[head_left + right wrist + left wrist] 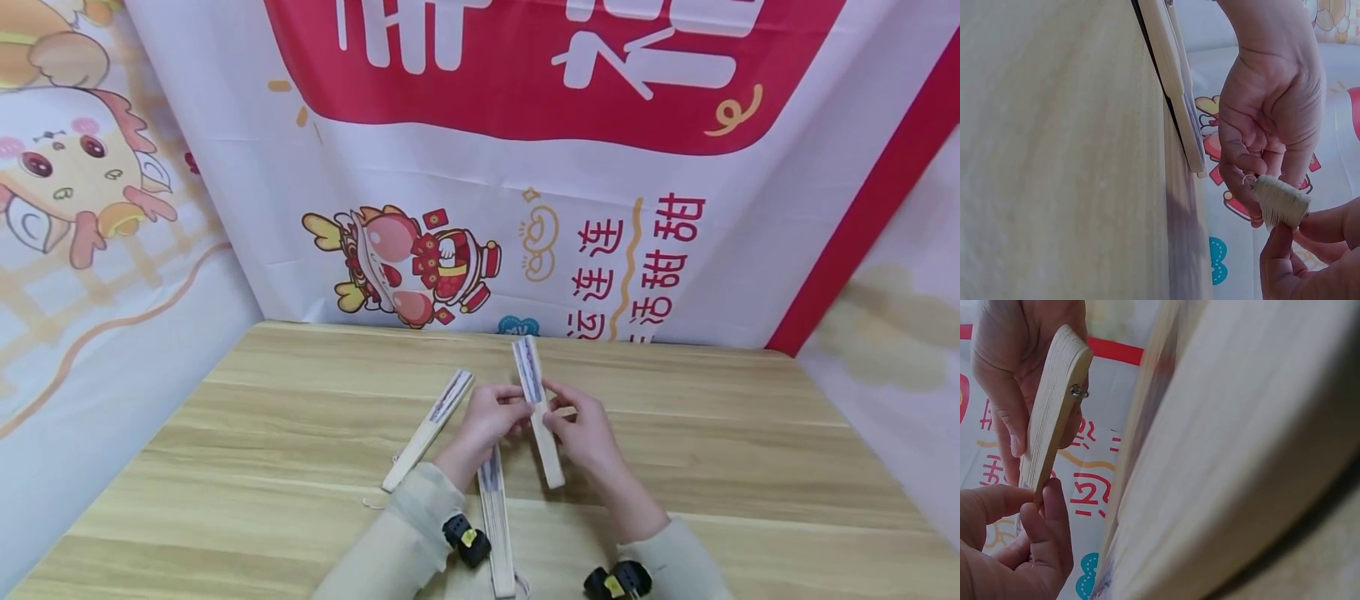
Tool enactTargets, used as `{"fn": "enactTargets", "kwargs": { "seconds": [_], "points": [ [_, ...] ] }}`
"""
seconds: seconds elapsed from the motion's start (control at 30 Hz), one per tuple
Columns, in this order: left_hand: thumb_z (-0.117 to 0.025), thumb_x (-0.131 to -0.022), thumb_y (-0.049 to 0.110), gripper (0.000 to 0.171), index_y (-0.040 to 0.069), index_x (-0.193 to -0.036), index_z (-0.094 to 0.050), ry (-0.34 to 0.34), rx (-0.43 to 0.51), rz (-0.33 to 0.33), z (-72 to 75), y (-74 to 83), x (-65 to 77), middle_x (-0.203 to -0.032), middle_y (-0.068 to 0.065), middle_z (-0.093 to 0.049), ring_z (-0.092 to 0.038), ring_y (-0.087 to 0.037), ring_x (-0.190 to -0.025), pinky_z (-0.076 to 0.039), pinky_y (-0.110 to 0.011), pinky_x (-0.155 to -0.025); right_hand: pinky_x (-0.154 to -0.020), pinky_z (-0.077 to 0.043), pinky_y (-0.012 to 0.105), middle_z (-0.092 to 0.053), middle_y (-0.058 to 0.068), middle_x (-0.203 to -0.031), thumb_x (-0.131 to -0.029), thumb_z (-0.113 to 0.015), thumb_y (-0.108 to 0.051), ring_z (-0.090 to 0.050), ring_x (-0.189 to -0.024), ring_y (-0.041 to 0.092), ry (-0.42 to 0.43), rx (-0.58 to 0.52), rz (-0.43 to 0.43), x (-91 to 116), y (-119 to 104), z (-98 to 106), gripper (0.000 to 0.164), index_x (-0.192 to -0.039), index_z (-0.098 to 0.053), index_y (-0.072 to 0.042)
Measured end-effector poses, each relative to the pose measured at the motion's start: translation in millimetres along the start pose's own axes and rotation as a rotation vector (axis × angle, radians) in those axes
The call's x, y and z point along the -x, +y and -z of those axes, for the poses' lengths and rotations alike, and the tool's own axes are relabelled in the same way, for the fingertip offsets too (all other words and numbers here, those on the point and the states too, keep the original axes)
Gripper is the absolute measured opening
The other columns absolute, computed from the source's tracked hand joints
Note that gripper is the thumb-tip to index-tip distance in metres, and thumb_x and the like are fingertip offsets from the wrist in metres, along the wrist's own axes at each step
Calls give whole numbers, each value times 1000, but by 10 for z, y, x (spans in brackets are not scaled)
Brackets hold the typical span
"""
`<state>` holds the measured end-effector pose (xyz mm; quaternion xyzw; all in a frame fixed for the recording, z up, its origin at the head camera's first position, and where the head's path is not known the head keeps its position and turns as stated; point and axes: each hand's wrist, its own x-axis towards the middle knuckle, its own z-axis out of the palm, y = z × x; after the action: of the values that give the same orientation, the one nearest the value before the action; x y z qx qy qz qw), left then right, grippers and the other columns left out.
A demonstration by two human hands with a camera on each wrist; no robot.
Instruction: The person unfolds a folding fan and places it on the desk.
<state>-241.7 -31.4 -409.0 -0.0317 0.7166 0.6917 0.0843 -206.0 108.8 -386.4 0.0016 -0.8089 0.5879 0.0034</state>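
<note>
A closed folding fan point(552, 462) is held slightly tilted above the table between both hands. My left hand point(483, 421) pinches its left edge with thumb and fingers. From the other side my right hand point(588, 429) grips the same fan. In the left wrist view a metal rivet point(1075, 390) shows near the fan's pale wooden end. The right wrist view shows the held fan point(1283, 200) end-on, its thin ribs stacked together. A second closed fan point(423, 437) lies on the table left of my left hand. A third point(497, 517) lies below, partly hidden by my left hand.
The wood-grain table point(262, 442) meets a printed white and red cloth point(465, 158) at its back edge. Another printed cloth point(97, 275) hangs on the left. Thin cords show beside the fans lying on the table.
</note>
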Motion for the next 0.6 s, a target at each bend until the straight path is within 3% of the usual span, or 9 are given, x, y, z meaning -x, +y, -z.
{"fn": "enactTargets", "kwargs": {
  "seconds": [0.27,0.6],
  "points": [
    [-70,-85,0,32,-4,-116,-68,17,10,22,8,13,14,-96,-15,-75,-60,-6,-58,-46,-16,-52,-62,-50,25,-57,15,-113,-92,-59,6,-55,-74,16,-16,21,-22,-11,8,5,53,-141,-56,-13],
    [-70,-87,-1,30,-6,-117,-66,13,30,28,0,1,1,-82,-5,-71,-62,-6,-57,-45,-14,-49,-57,-45,20,-58,17,-113,-89,-59,10,-51,-72,14,-12,-22,-24,-30,13,20,56,-140,-57,-12]
  ]
}}
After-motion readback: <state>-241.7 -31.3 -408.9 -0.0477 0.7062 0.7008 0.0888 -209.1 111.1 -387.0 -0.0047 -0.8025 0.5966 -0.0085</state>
